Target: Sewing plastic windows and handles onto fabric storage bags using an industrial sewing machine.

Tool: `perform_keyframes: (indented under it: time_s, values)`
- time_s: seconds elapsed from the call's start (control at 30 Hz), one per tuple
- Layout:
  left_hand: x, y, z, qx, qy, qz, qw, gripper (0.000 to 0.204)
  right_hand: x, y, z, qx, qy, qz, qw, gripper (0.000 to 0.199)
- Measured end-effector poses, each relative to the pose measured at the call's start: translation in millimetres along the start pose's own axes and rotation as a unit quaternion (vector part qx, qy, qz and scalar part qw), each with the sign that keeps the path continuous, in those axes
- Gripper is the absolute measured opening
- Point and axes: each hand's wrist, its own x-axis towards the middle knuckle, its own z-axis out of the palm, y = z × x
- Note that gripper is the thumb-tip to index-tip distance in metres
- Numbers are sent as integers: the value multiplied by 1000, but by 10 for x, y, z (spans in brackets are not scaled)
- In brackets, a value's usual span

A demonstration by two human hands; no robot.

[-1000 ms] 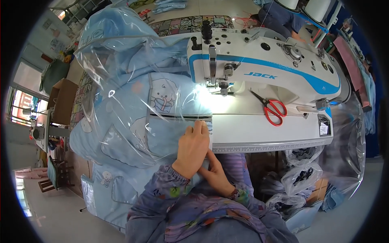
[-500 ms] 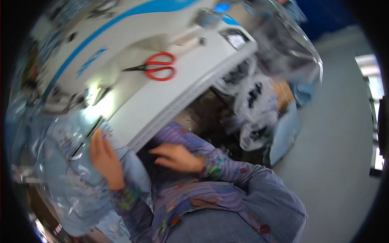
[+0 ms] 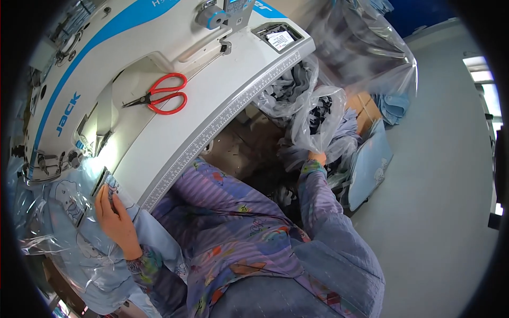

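The right hand [image 3: 318, 157] is shifted to a plastic bag [image 3: 319, 130], grip hidden; fabric [image 3: 111, 180] is steadied by the left hand [image 3: 115, 220], fingers parted.

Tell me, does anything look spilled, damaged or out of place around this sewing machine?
Nothing plainly spilled or damaged stands out; the dim space below is hard to judge. At most, the red-handled scissors lie loose on the sewing machine's white bed, blades bare, perhaps normal here.

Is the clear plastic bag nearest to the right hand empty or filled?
Not empty: dark crumpled pieces show inside the clear plastic bag. Whether it is completely full, I cannot tell.
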Motion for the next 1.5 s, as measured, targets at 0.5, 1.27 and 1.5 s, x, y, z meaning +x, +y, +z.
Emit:
perform_keyframes:
  time_s: [0.5, 1.27, 1.5]
  values:
    - [-73, 1663, 397, -356, -290, 179, 870, 10, -2873, -2023, -2365, 265, -523, -514, 626, 16]
    - [187, 1058, -150, -550, -195, 4, 812, 22, -3073, -3328, -2780, 174, -686, -423, 566, 16]
    - [194, 436, -415, 175, 91, 11, 980, 29, -2887, -3578, -2648, 419, -453, -422, 664, 12]
